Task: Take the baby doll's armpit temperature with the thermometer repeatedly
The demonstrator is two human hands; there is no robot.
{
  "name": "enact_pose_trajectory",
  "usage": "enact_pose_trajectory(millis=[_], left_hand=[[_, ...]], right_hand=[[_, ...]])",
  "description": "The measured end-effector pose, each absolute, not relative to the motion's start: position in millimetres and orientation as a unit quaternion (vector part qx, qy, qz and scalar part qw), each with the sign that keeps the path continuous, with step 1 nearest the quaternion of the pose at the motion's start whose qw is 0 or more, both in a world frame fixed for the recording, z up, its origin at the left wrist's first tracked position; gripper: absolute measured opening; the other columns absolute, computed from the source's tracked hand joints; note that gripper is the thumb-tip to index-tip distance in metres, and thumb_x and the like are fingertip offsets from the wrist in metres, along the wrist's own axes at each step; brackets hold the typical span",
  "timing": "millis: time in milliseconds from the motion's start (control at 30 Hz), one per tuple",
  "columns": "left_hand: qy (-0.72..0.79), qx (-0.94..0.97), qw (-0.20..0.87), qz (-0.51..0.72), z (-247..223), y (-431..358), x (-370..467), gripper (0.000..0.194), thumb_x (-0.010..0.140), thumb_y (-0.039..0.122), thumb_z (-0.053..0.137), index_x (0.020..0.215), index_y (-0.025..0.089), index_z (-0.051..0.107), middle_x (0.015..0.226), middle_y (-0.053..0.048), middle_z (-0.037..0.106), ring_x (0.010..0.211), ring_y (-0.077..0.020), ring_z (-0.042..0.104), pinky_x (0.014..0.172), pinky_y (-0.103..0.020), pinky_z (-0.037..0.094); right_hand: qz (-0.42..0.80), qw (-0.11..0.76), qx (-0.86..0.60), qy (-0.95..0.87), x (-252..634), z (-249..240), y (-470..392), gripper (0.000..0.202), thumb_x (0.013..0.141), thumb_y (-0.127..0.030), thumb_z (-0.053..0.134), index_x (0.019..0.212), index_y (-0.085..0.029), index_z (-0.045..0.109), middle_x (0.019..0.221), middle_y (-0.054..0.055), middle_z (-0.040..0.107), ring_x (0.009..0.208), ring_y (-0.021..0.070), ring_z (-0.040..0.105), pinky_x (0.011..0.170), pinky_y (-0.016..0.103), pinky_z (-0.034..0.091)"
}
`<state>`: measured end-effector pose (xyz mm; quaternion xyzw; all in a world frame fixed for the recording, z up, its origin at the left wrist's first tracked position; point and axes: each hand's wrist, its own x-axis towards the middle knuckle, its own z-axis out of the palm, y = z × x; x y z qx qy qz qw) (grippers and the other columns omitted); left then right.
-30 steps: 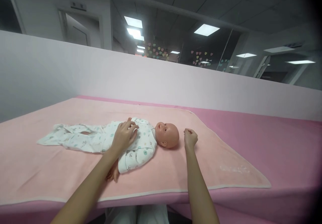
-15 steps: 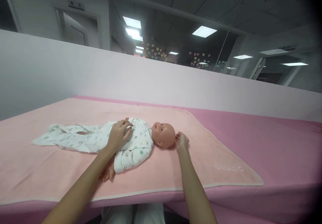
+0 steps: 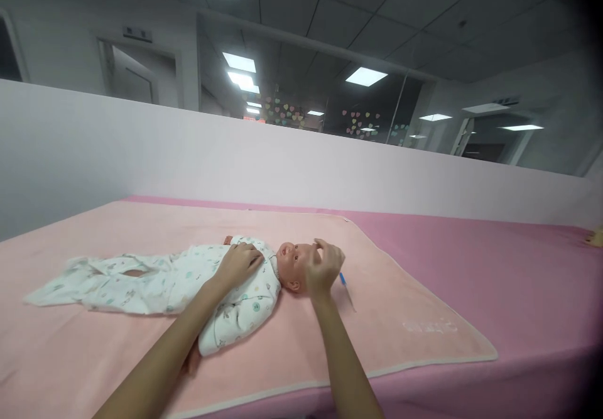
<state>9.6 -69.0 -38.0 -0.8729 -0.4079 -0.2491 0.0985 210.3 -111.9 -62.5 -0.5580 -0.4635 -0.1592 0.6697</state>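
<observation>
A baby doll (image 3: 291,268) in a white printed sleepsuit (image 3: 188,274) lies on its back, its head to the right. My left hand (image 3: 241,263) rests flat on the doll's chest, fingers stretched out. Raised over the top of the doll's bald head is my right hand (image 3: 326,267), its fingers loosely curved and apart, with nothing visible in them. Just right of that hand, a thin pale stick with a blue end (image 3: 343,279) lies on the blanket. My left forearm partly covers the doll's near arm.
A peach blanket (image 3: 400,299) with a pale border lies over the pink table cover (image 3: 452,268). Behind the table runs a low white partition (image 3: 282,161), with glass above it. Something yellowish (image 3: 594,237) shows at the far right edge.
My right hand has moved left from beside the doll's head to above it, uncovering the blue-ended stick. My left hand has slid slightly toward the doll's neck. The camera view has tilted up.
</observation>
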Motion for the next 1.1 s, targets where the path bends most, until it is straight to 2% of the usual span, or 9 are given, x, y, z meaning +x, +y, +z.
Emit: enact_pose_trajectory(millis=[100,233,367,533,700,800,900,967,1100], left_hand=[[-0.394,-0.878,0.082,-0.26,-42,-70,4,0.031,0.087,0.032,0.038,0.086,0.023,0.067,0.086,-0.005,0.066,0.085,-0.0212,0.056,0.077,-0.037,0.038],[-0.381,-0.88,0.082,-0.272,-41,-72,3,0.028,0.086,0.031,0.039,0.089,0.023,0.066,0.084,-0.004,0.066,0.083,-0.0209,0.057,0.074,-0.034,0.039],[-0.379,-0.88,0.088,-0.273,-43,-71,5,0.028,0.086,0.029,0.039,0.086,0.022,0.067,0.082,-0.005,0.065,0.081,-0.0211,0.057,0.072,-0.034,0.039],[-0.374,-0.88,0.091,-0.278,-47,-70,6,0.026,0.086,0.026,0.04,0.09,0.021,0.066,0.086,-0.005,0.066,0.085,-0.0208,0.057,0.078,-0.034,0.04],[-0.371,-0.882,0.084,-0.28,-49,-67,5,0.027,0.086,0.027,0.04,0.093,0.022,0.065,0.089,-0.006,0.066,0.088,-0.0208,0.057,0.079,-0.034,0.041],[-0.368,-0.88,0.078,-0.289,-50,-66,5,0.027,0.086,0.028,0.04,0.093,0.022,0.066,0.088,-0.006,0.066,0.088,-0.021,0.057,0.078,-0.034,0.041],[-0.364,-0.878,0.076,-0.3,-50,-66,5,0.026,0.086,0.027,0.041,0.091,0.022,0.066,0.086,-0.006,0.066,0.086,-0.0209,0.057,0.076,-0.034,0.041],[-0.361,-0.878,0.08,-0.304,-49,-68,5,0.026,0.086,0.027,0.041,0.09,0.022,0.066,0.084,-0.006,0.066,0.085,-0.0206,0.057,0.076,-0.034,0.041],[-0.358,-0.874,0.112,-0.311,-46,-70,2,0.024,0.085,0.026,0.041,0.091,0.022,0.065,0.087,-0.006,0.066,0.086,-0.0211,0.056,0.079,-0.036,0.039]], right_hand=[[-0.28,0.56,-0.481,-0.614,174,-58,-116,0.018,0.084,-0.019,0.043,0.091,-0.019,0.06,0.075,0.004,0.063,0.079,0.0166,0.054,0.097,0.04,0.029],[-0.313,0.451,-0.458,-0.699,147,-55,-111,0.022,0.085,-0.015,0.041,0.095,-0.02,0.059,0.071,0.001,0.061,0.076,0.0161,0.053,0.101,0.045,0.022],[-0.288,0.456,-0.503,-0.675,137,-62,-105,0.024,0.084,-0.014,0.042,0.102,-0.018,0.056,0.076,0.002,0.062,0.08,0.0169,0.052,0.103,0.045,0.019],[-0.267,0.453,-0.533,-0.663,142,-67,-105,0.014,0.081,-0.017,0.046,0.088,-0.02,0.059,0.079,0.002,0.063,0.086,0.0184,0.052,0.101,0.044,0.019],[-0.237,0.503,-0.678,-0.48,210,-54,-117,0.021,0.081,-0.02,0.045,0.096,-0.018,0.06,0.095,0.007,0.064,0.095,0.0202,0.053,0.097,0.043,0.024],[-0.14,0.384,-0.82,-0.401,267,-63,-139,0.031,0.079,-0.027,0.047,0.106,-0.015,0.057,0.101,0.013,0.062,0.098,0.0257,0.054,0.084,0.041,0.035],[-0.037,0.211,-0.875,-0.433,309,-84,-165,0.035,0.078,-0.04,0.049,0.096,-0.012,0.06,0.096,0.017,0.063,0.091,0.0281,0.058,0.073,0.037,0.041],[0.012,0.164,-0.884,-0.438,323,-96,-177,0.035,0.078,-0.043,0.049,0.092,-0.013,0.06,0.094,0.017,0.063,0.087,0.0273,0.06,0.068,0.035,0.043],[0.01,0.156,-0.875,-0.458,324,-101,-179,0.019,0.075,-0.029,0.053,0.085,-0.014,0.062,0.092,0.016,0.064,0.087,0.0252,0.061,0.068,0.032,0.044]])
